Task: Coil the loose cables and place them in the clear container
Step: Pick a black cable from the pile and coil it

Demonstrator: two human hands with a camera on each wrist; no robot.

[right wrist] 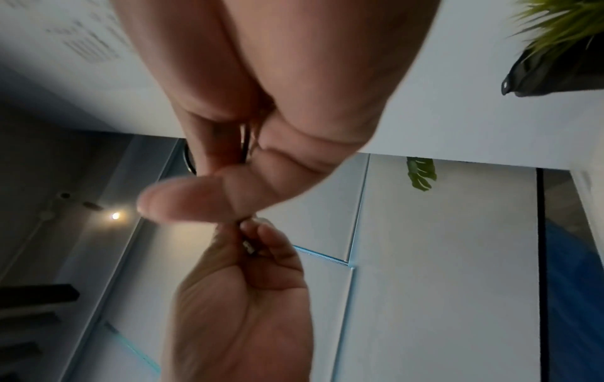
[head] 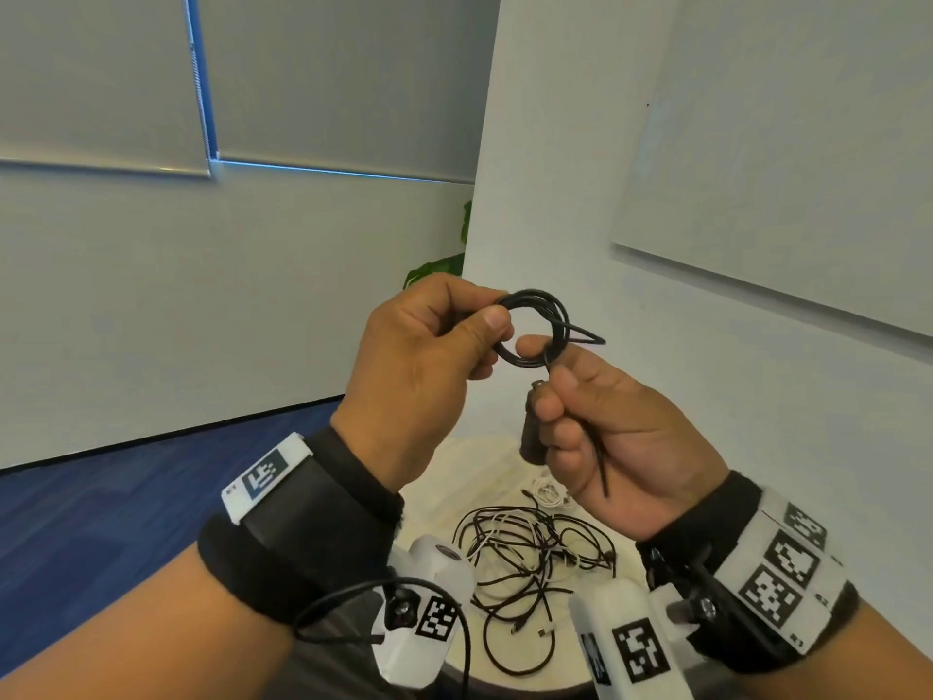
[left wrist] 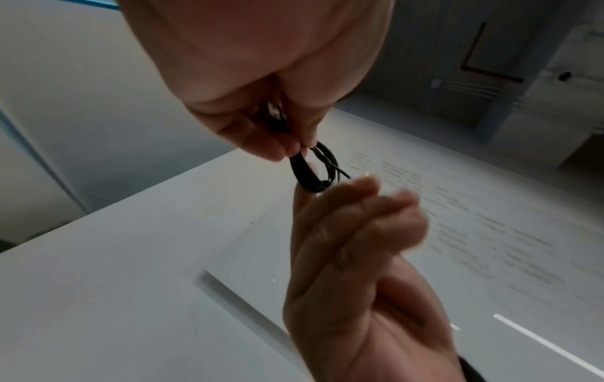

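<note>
I hold a small coil of black cable [head: 536, 323] at chest height above the table. My left hand [head: 487, 315] pinches the coil's left side between thumb and fingers. My right hand [head: 548, 368] grips the cable's loose tail, which runs through the fist and out below the palm. In the left wrist view my left hand [left wrist: 294, 151] pinches the coil [left wrist: 314, 170] and the right hand [left wrist: 343, 191] meets it from below. The right wrist view is mostly my right hand [right wrist: 229, 165], with the left hand [right wrist: 251, 237] under it. No clear container is in view.
A tangle of loose black and white cables [head: 530, 553] lies on the round white table [head: 434, 497] below my hands. A small white coiled cable [head: 548, 492] and a dark upright object [head: 530, 437] sit further back. Walls, a plant [head: 439, 267] and blue carpet [head: 101, 522] surround the table.
</note>
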